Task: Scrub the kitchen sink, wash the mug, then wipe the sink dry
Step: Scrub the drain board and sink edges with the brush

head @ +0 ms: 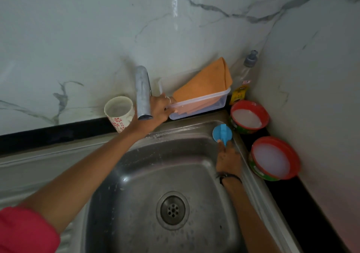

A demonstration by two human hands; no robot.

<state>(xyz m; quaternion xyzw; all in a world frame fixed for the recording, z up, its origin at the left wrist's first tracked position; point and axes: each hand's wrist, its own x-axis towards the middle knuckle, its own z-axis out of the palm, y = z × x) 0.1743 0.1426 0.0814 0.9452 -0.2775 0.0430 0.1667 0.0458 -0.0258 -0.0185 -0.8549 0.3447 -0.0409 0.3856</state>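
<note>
Fingers of the right hand (228, 156) pinch a round blue plastic scrubber (222, 133) at the steel sink's (136, 184) two o'clock corner. Left hand (158, 109) reaches behind the chrome tap (143, 93); its grip I cannot tell. White floral mug (119, 112) stands at eleven o'clock.

Basin (148, 175) open; faucet (143, 95) overhangs rear
</note>
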